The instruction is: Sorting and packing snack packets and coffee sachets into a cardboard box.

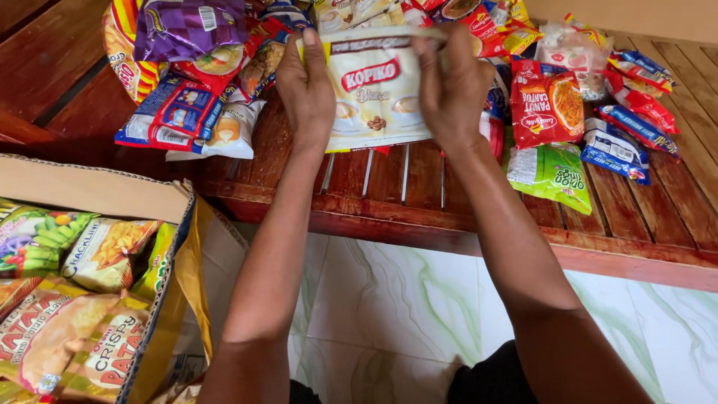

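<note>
Upper centre of the frame: the left hand [307,86] and right hand [451,86] hold a cream-coloured coffee-mix pouch [376,93] above the slatted wooden bench [449,217], fingers pinching its top edge at both corners. The pouch appears light, limp and smooth-filmed, probably slippery; the sealed top seam seems the firmest place to grip. Snack packets [550,105] surround it.

Cream coffee sachet [376,90] held mid-table; red noodle pack [546,101] and green pack [553,173] right; yellow chip bags [105,254] in box left.
</note>
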